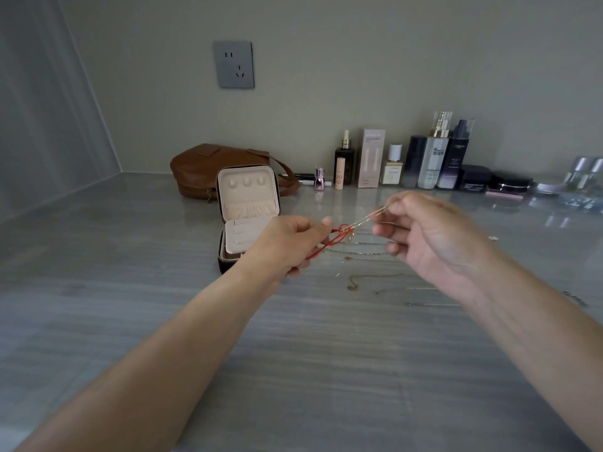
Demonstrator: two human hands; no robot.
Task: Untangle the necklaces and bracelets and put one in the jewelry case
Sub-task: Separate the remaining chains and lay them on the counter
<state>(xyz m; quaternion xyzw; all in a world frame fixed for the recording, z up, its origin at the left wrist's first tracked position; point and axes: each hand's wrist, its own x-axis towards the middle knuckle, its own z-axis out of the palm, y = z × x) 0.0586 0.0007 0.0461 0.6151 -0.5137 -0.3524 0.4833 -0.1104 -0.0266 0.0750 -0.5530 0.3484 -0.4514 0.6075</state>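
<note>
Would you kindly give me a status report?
Left hand grips red cord bracelet. Right hand pinches thin gold chain, tangled with it. Beige-lined jewelry case open. Other fine chains loose on grey counter.

The dark bottle [456, 154] by the wall reads "L'ORÉAL"; the pale spray bottle [435, 158] just beside it shows a large "H", the rest too small to read. The peach tube [340, 174] bears orange letters, not clearly legible.

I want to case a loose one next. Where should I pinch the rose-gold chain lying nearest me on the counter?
Pinch the bunched left end of the rose-gold chain from straight above: it lies flat on the counter, and that small heap is likely the only part thick enough for a fingertip grip.
</note>
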